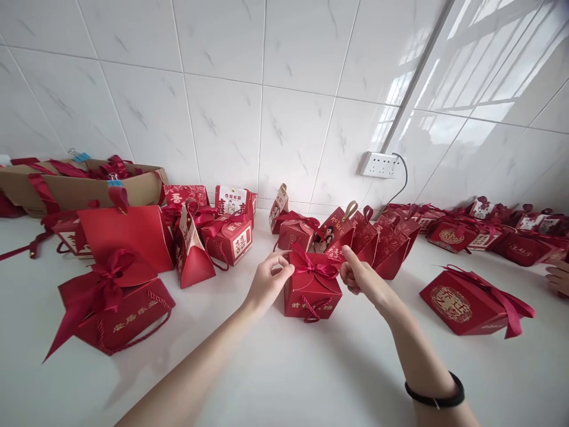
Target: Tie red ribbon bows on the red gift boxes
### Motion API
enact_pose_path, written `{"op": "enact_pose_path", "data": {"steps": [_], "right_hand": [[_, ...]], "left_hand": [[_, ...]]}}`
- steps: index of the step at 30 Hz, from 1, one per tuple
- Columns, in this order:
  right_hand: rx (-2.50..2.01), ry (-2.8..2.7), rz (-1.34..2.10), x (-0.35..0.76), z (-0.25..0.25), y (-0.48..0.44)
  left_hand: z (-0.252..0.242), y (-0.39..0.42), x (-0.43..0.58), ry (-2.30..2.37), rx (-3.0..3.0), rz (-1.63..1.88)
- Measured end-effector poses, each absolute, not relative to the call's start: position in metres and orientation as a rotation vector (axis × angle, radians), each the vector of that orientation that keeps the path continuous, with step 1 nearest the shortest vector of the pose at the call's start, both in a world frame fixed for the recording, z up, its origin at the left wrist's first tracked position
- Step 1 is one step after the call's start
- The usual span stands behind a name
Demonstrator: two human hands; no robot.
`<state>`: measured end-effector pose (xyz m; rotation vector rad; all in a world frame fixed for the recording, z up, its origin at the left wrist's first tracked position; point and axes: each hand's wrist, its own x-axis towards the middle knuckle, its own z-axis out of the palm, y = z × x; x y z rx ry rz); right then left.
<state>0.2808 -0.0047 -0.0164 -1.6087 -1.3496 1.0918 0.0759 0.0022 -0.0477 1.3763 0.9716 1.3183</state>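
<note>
A red gift box (312, 299) with gold lettering and a twisted cord handle stands upright between my hands. A dark red ribbon (320, 270) is tied in a bow across its top. My left hand (267, 281) is closed, thumb and fingertips pinching the left side of the bow. At the bow's right end my right hand (367, 279) is closed, fingers curled at the ribbon and one digit pointing up. The exact spot of this grip is partly hidden. Behind the box stand a smaller red box (296, 234) and several triangular red boxes (393, 243).
A larger ribboned box (128, 308) stands at left, another box (462, 302) at right. A cardboard carton (146, 184) with ribbons and clips is at back left. More red boxes (524, 243) line the far right, near another person's hand (558, 276). A power strip (379, 165) is on the tiled wall.
</note>
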Motion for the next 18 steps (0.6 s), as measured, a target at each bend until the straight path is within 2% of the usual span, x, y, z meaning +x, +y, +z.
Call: {"op": "enact_pose_path", "data": {"steps": [7, 18], "right_hand": [[-1.459, -1.63, 1.195, 0.284, -0.018, -0.007], [-1.024, -1.375, 1.628, 0.275, -0.024, -0.002]], "left_hand": [[-0.047, 0.003, 0.076, 0.978, 1.372, 1.32], [-0.045, 0.004, 0.074, 1.07, 1.343, 1.359]]}}
